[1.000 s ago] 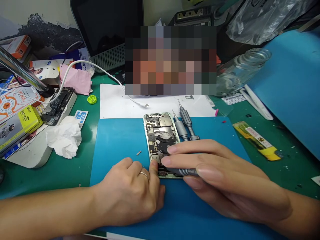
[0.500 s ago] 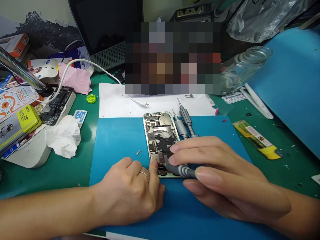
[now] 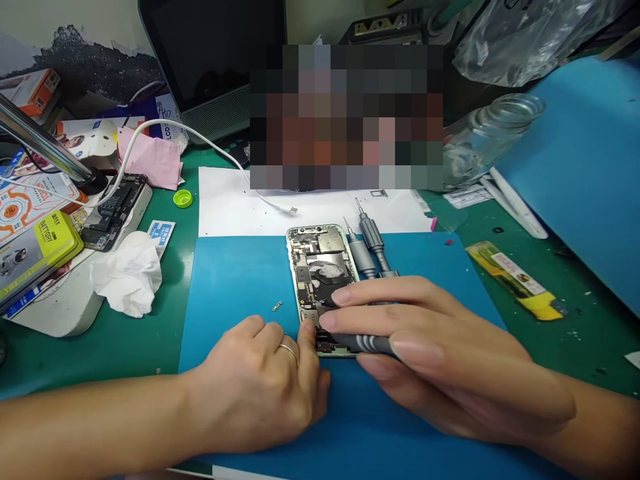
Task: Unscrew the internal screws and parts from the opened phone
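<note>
An opened smartphone [image 3: 327, 270] lies on the blue mat with its circuit boards and inner parts exposed. My left hand [image 3: 270, 383] is curled, a ring on one finger, and its forefinger presses the phone's lower left corner. In my right hand [image 3: 440, 347] is a slim dark grey tool [image 3: 367, 343] with pale grip stripes, pinched between thumb and fingers. It lies low over the phone's bottom end; the fingers hide its tip. Two grey precision screwdrivers [image 3: 367, 243] rest just right of the phone. A tiny metal piece [image 3: 277, 306] sits on the mat to its left.
A white cable [image 3: 215, 143] arches over the white paper [image 3: 225, 200] behind the mat. Crumpled tissue [image 3: 130, 273], another opened phone [image 3: 115, 213] and boxes crowd the left. A yellow packet [image 3: 517, 280], white tweezers [image 3: 517, 207] and a glass jar [image 3: 485, 140] are on the right.
My right hand has shifted slightly left, and its fingers now cover the tool's tip, which showed before. My left hand and the phone stay in place.
</note>
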